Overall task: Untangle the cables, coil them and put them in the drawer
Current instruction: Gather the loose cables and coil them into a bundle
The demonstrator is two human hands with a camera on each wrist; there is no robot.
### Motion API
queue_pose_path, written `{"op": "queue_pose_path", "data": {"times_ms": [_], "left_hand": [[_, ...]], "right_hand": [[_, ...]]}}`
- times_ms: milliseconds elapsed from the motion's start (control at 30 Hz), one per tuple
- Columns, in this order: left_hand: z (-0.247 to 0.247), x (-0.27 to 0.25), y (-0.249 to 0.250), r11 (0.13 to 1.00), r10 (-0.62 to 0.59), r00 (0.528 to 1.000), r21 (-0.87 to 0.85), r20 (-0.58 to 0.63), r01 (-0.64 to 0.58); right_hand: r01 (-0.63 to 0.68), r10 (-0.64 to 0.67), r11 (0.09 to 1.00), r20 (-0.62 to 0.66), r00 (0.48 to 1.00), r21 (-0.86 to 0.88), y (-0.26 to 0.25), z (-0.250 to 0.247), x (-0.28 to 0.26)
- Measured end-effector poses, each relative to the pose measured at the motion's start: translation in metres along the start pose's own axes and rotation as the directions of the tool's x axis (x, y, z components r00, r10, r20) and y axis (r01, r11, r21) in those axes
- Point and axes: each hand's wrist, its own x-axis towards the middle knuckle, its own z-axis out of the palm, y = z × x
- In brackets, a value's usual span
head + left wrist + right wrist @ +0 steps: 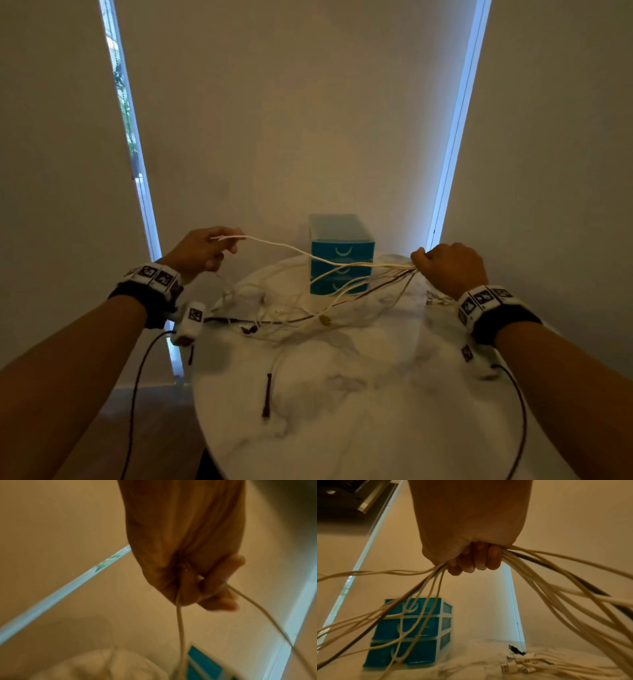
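Note:
My right hand [445,267] [471,555] is raised over the table's far right and grips a bundle of white and dark cables [539,572]. The strands fan left from the fist across the blue three-drawer box [339,255] [412,628], whose drawers are closed. My left hand [205,250] [197,585], lifted at the left, pinches one white cable [281,246] [180,622] that runs across to the right fist. Loose cable loops [274,318] and a dark plug end [267,394] lie on the white marble table [359,428].
White USB plugs [510,666] and a dark plug lie on the table under my right hand. Closed blinds with bright window strips [452,137] stand behind the table. Wrist-camera leads [137,394] hang from both forearms.

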Motion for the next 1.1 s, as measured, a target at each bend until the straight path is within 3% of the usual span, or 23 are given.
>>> {"op": "queue_pose_path", "data": {"times_ms": [67,133,167,267,333,400,433,467,533,600,667,733,767,800,833,867,900,967,1000,1033,1100], "left_hand": [[-0.010,-0.002,0.007,0.944,-0.043,0.980,0.328,0.193,-0.023],[-0.013,-0.004,0.005,0.667,-0.095,0.962,0.734,0.255,-0.128],[-0.013,-0.003,0.001,0.542,-0.093,0.969,0.828,0.231,-0.145],[-0.004,0.001,-0.018,0.164,0.004,0.962,0.949,0.272,-0.269],[0.000,0.000,-0.035,-0.064,-0.004,0.962,0.960,0.271,-0.271],[0.001,0.000,-0.045,-0.212,-0.017,0.980,0.957,0.201,-0.200],[-0.003,0.000,-0.044,-0.219,0.013,0.989,0.965,0.148,-0.142],[-0.009,0.000,-0.040,-0.180,0.036,0.996,0.981,0.081,-0.073],[-0.027,0.002,-0.039,-0.018,0.000,1.000,1.000,-0.022,0.022],[-0.032,0.002,-0.043,0.220,-0.194,0.981,0.975,0.002,0.042],[-0.017,0.000,-0.047,0.409,-0.416,0.904,0.909,0.102,0.085],[0.003,0.000,-0.050,0.459,-0.602,0.778,0.875,0.180,0.154],[0.011,0.004,-0.050,0.421,-0.666,0.722,0.894,0.188,0.155],[0.020,0.006,-0.045,0.353,-0.693,0.700,0.928,0.174,0.120],[0.028,0.010,-0.037,0.288,-0.656,0.739,0.956,0.156,0.054],[0.038,0.012,-0.023,0.271,-0.562,0.810,0.963,0.166,-0.010],[0.050,0.015,-0.006,0.334,-0.425,0.880,0.941,0.210,-0.063],[0.087,0.017,0.036,0.630,-0.101,0.953,0.760,0.285,-0.160],[0.111,0.014,0.060,0.776,0.028,0.950,0.592,0.311,-0.216],[0.136,0.007,0.084,0.869,0.106,0.925,0.418,0.365,-0.264],[0.187,-0.007,0.115,0.943,0.138,0.842,0.190,0.522,-0.273]], "right_hand": [[-0.064,0.069,0.994,-0.047,0.997,0.085,0.005,0.000,0.002],[-0.066,0.073,0.992,-0.059,0.996,0.109,0.007,0.001,0.002],[-0.029,0.032,0.999,-0.071,0.997,0.040,0.007,0.001,-0.001],[-0.036,0.037,0.999,-0.048,0.998,0.026,0.004,0.002,0.001],[-0.047,0.049,0.998,-0.070,0.996,0.037,0.002,0.003,0.002],[-0.069,0.076,0.991,-0.058,0.995,0.114,0.001,0.000,0.002],[-0.095,0.108,0.977,-0.060,0.992,0.189,0.003,0.000,0.002],[-0.114,0.133,0.961,-0.062,0.989,0.251,0.007,0.001,0.001],[-0.153,0.164,0.953,-0.021,0.986,0.263,0.015,-0.002,-0.005],[-0.167,0.178,0.948,-0.017,0.984,0.272,0.015,0.002,-0.007],[-0.133,0.144,0.947,-0.017,0.989,0.292,0.007,0.003,-0.005],[-0.123,0.131,0.934,-0.002,0.991,0.335,-0.004,0.003,-0.007],[-0.093,0.098,0.939,0.002,0.995,0.330,-0.008,0.001,-0.007],[-0.097,0.077,0.923,0.066,0.995,0.372,-0.010,-0.002,-0.011],[-0.075,0.056,0.929,0.064,0.996,0.364,-0.007,0.001,-0.008],[-0.116,0.095,0.914,0.072,0.993,0.388,-0.004,0.000,-0.006],[-0.128,0.120,0.908,0.046,0.992,0.399,-0.009,-0.008,-0.006],[-0.076,0.089,0.931,-0.021,0.996,0.357,-0.014,-0.009,-0.004],[-0.052,0.073,0.936,-0.049,0.996,0.349,-0.020,-0.012,-0.005],[-0.024,0.057,0.941,-0.090,0.994,0.337,-0.025,-0.013,-0.004],[-0.002,0.054,0.929,-0.133,0.990,0.369,-0.033,-0.017,-0.002]]}}
